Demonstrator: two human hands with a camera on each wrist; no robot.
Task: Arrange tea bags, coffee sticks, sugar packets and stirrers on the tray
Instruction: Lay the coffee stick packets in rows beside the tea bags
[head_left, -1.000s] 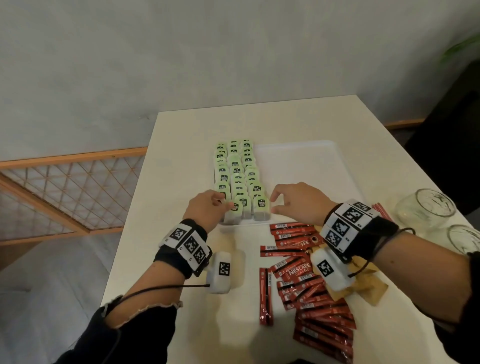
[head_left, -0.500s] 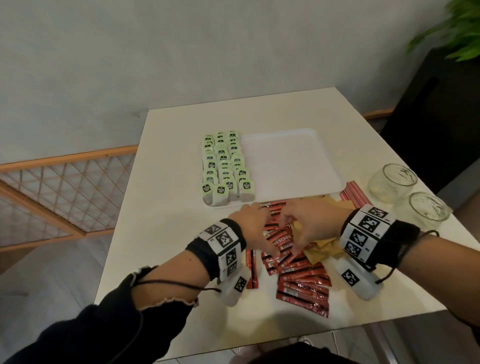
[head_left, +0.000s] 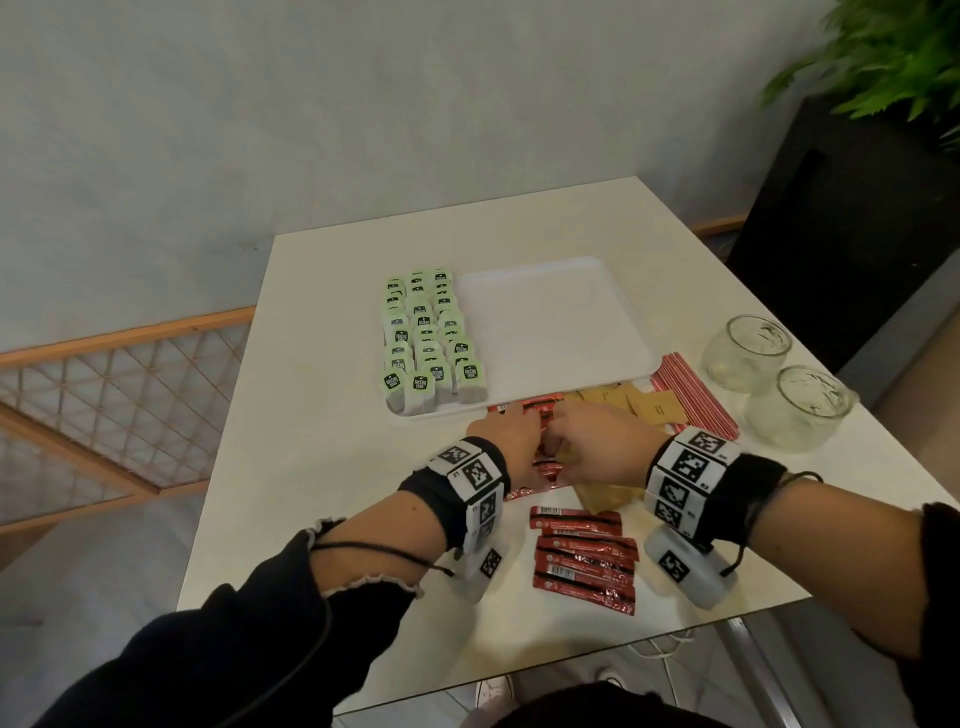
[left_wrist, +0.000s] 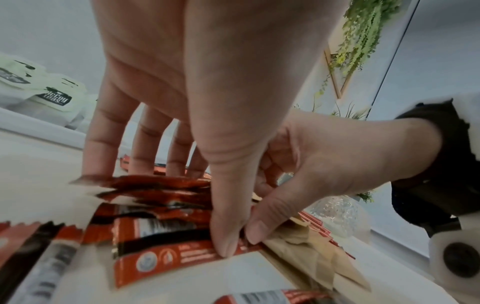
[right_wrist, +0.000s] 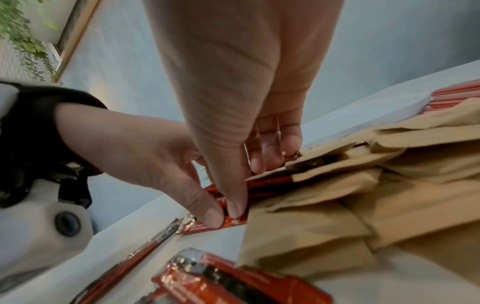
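Note:
Green-labelled tea bags (head_left: 426, 343) stand in rows on the left part of the white tray (head_left: 550, 332). Just in front of the tray lies a heap of red coffee sticks (head_left: 545, 467). My left hand (head_left: 511, 436) and right hand (head_left: 597, 447) meet over it. The left hand spans a bunch of sticks (left_wrist: 161, 197) between its fingers (left_wrist: 98, 156) and its thumb (left_wrist: 226, 242). The right hand pinches the same bunch at its end, its thumb (right_wrist: 236, 205) beside the left thumb (right_wrist: 207, 214). Brown sugar packets (head_left: 644, 405) and red stirrers (head_left: 691, 395) lie to the right.
Several more coffee sticks (head_left: 582, 556) lie near the table's front edge. More brown sugar packets (right_wrist: 363, 195) sit under my right hand. Two empty glasses (head_left: 745, 353) (head_left: 797, 408) stand at the right edge. A dark planter (head_left: 841, 218) stands beyond the table's far right corner.
Both hands left the front row of tea bags and came back to the coffee stick heap. They now close together on a bunch of sticks. The head view has shifted.

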